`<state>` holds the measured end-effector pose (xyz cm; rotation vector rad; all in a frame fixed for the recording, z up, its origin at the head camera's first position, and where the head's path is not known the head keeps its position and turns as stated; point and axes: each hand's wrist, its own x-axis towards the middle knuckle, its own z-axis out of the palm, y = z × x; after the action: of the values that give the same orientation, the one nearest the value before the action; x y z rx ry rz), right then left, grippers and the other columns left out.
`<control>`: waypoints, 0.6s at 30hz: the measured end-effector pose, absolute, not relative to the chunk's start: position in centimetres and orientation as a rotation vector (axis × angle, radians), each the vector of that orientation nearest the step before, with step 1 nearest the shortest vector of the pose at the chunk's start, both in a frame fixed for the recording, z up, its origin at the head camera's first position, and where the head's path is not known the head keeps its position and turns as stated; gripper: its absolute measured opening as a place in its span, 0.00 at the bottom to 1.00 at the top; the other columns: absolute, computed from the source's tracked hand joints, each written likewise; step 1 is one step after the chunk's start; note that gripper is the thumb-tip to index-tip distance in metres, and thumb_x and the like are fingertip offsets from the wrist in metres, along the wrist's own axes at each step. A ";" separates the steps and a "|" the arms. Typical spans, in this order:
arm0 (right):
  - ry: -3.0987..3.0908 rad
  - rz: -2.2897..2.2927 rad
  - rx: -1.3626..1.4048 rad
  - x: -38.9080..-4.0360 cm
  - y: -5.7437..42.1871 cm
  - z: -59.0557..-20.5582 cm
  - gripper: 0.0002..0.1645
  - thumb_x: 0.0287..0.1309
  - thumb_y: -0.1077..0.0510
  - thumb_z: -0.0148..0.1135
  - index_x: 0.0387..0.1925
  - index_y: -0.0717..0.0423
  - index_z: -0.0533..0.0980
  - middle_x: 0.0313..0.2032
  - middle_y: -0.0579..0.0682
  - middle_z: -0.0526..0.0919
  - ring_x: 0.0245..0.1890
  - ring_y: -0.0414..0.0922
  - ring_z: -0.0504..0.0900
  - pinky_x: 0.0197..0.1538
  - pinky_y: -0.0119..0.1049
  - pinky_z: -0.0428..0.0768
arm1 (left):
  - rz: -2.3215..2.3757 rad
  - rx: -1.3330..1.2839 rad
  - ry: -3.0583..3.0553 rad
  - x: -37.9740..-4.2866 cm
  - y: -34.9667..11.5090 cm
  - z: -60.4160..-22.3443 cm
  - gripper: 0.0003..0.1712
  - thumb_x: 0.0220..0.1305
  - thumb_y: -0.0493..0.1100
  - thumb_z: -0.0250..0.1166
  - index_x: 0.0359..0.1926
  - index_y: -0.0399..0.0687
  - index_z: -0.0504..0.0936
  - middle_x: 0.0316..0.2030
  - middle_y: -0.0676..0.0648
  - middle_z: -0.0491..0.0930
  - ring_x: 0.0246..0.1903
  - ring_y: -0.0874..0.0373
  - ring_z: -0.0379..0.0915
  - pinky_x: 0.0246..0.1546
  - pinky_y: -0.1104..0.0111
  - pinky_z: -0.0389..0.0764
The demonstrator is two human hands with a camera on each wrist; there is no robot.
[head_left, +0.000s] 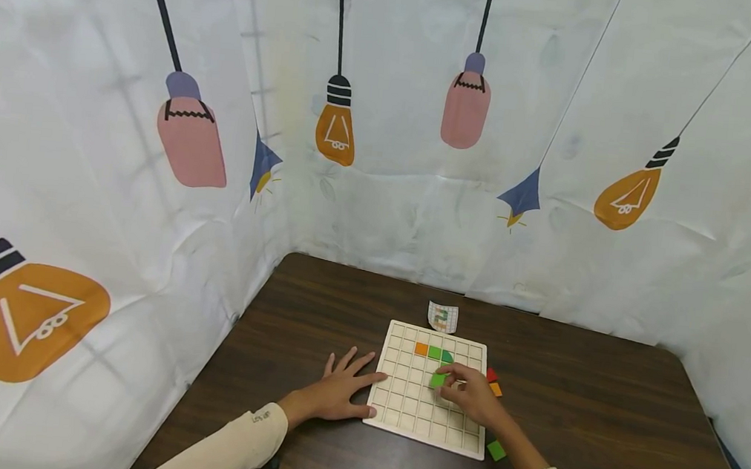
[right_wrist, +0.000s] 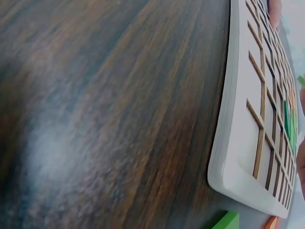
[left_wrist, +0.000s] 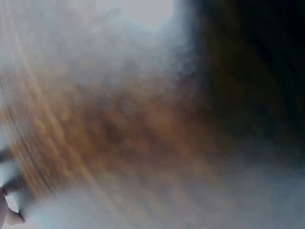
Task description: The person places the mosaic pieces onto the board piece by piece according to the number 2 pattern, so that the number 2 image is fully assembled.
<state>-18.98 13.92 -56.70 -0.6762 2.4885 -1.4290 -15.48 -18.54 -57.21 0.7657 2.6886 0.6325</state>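
Observation:
A cream grid board (head_left: 400,408) lies on the dark wooden table. My left hand (head_left: 334,395) rests flat, fingers spread, with the thumb and index fingertip at the board's left edge. Over the board, my right hand (head_left: 474,396) pinches a green square tile (head_left: 437,380) between thumb and fingers; the right wrist view catches that tile (right_wrist: 301,81) at its edge. An orange tile (head_left: 421,349), a green tile (head_left: 434,352) and a dark green tile (head_left: 447,356) sit in a row in the grid. Another green piece below them is partly hidden by my fingers.
Beside the board's right edge lie a red piece (head_left: 492,376), an orange piece (head_left: 496,389) and a loose green tile (head_left: 497,450). A small paper with a coloured grid pattern (head_left: 443,318) lies behind the board. White printed cloth (head_left: 391,213) hangs around the table.

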 end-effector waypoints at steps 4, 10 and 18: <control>2.520 -1.405 -0.713 -19.1 13.5 -56.9 0.14 0.61 0.62 0.69 0.49 0.60 0.81 0.29 0.46 0.80 0.25 0.33 0.71 0.27 0.29 0.73 | 0.631 0.770 2.686 -15.5 -18.6 -57.2 0.39 0.67 0.70 0.58 0.76 0.71 0.62 0.80 0.45 0.46 0.78 0.32 0.33 0.65 0.24 0.38; 2.545 -1.346 -0.680 -19.3 12.8 -56.9 0.14 0.61 0.61 0.69 0.48 0.58 0.82 0.28 0.44 0.81 0.21 0.33 0.69 0.25 0.29 0.71 | 0.642 0.774 2.687 -15.5 -18.7 -57.3 0.39 0.67 0.70 0.58 0.76 0.70 0.63 0.80 0.44 0.47 0.77 0.31 0.34 0.64 0.24 0.38; 2.607 -1.219 -0.590 -19.4 12.4 -56.8 0.13 0.61 0.63 0.68 0.48 0.55 0.83 0.28 0.42 0.80 0.17 0.33 0.65 0.24 0.29 0.68 | 0.657 0.761 2.687 -15.5 -18.6 -57.3 0.40 0.67 0.71 0.58 0.76 0.70 0.63 0.80 0.45 0.47 0.78 0.32 0.34 0.65 0.25 0.38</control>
<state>-19.36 12.37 -56.78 -0.5895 2.6069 -1.2190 -15.49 -18.57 -57.25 0.7614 2.6872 0.6570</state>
